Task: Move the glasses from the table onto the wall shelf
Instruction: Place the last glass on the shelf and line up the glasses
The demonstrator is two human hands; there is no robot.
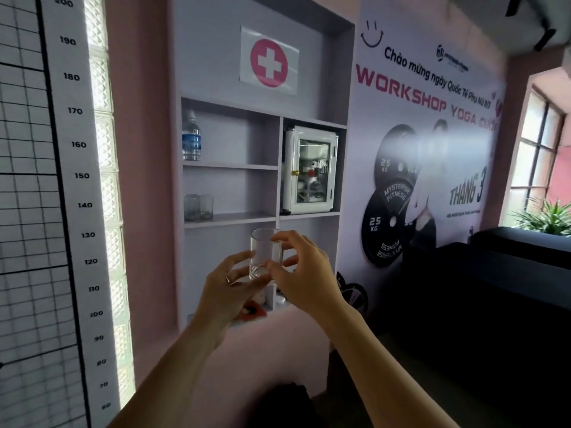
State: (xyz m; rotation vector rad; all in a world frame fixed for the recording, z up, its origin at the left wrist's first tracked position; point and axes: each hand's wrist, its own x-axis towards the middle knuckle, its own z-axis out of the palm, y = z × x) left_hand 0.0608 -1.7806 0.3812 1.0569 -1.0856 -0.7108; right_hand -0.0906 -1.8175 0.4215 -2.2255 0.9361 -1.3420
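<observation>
A clear drinking glass (pixel 264 256) is held upright in the air in front of the grey wall shelf (pixel 231 219). My left hand (pixel 230 291), with a ring on one finger, grips its base from the left. My right hand (pixel 304 278) pinches its right side with thumb and fingers. Two other glasses (pixel 198 206) stand side by side at the left end of the shelf's middle board, above and left of the held glass. The table is not in view.
A water bottle (pixel 191 135) stands on the upper shelf board. A white first-aid cabinet (pixel 310 169) fills the right compartment. Small items (pixel 251 310) lie on the lowest ledge behind my hands. A dark couch (pixel 482 291) stands to the right.
</observation>
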